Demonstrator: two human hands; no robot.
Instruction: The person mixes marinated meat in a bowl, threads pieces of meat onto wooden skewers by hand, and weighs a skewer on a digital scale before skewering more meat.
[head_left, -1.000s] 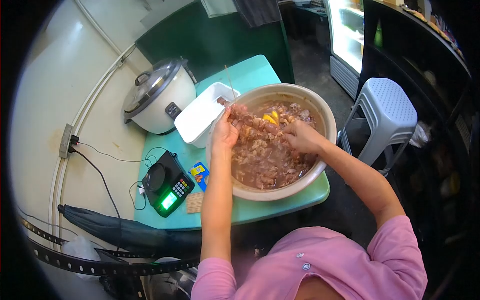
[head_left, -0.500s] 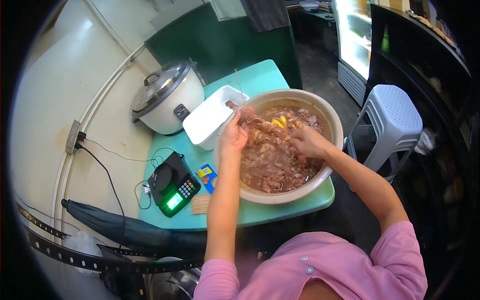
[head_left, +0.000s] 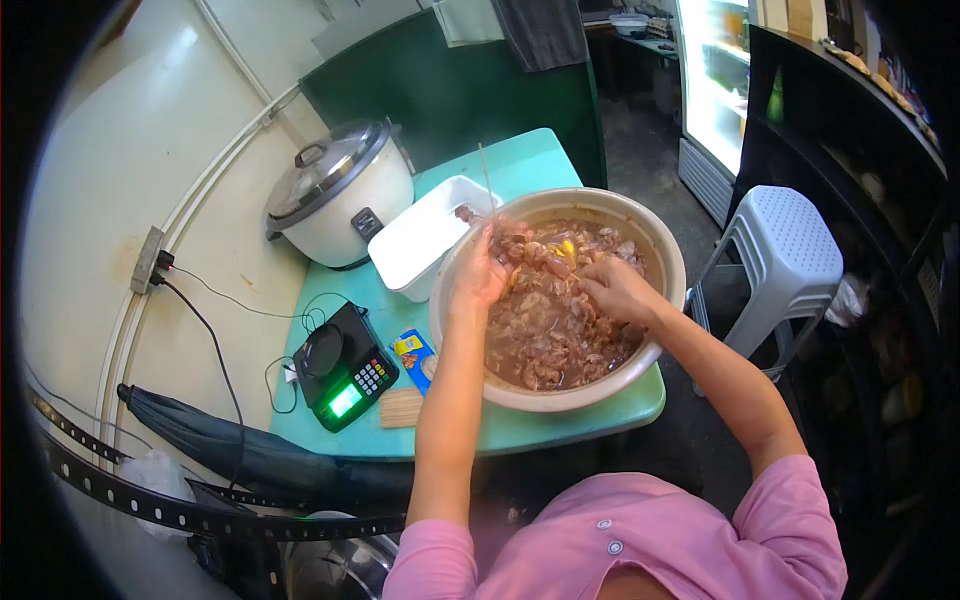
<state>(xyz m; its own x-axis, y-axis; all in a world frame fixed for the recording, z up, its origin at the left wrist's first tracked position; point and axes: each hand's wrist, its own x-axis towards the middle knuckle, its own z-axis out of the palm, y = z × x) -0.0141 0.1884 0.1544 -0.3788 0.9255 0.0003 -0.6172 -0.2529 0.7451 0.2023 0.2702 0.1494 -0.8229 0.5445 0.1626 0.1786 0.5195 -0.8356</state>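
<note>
A large round beige basin (head_left: pixel 470 392) holds meat pieces (head_left: pixel 545 335) in brownish liquid, with some yellow pieces (head_left: pixel 566 250) among them. My left hand (head_left: pixel 483 272) is at the basin's left side, its fingers curled round pieces of meat. Over the meat at the right, my right hand (head_left: pixel 615 290) has its fingers pinched together; what lies between them is too small to make out. Touching the basin's left side is a white rectangular tub (head_left: pixel 412 236), with a thin stick (head_left: pixel 487 170) standing up from a piece of meat near its right edge.
On the green table (head_left: pixel 530 160) are a rice cooker (head_left: pixel 335 205), a black scale (head_left: pixel 345 365) with a lit display, a blue packet (head_left: pixel 412 352) and a bundle of sticks (head_left: pixel 400 408). A grey stool (head_left: pixel 790 235) stands right; an umbrella (head_left: pixel 215 440) lies left.
The view has shifted, so the table and basin sit slightly lower. My left fingers have moved a little over the meat, and the yellow pieces are now partly covered. My right hand stays pinched.
</note>
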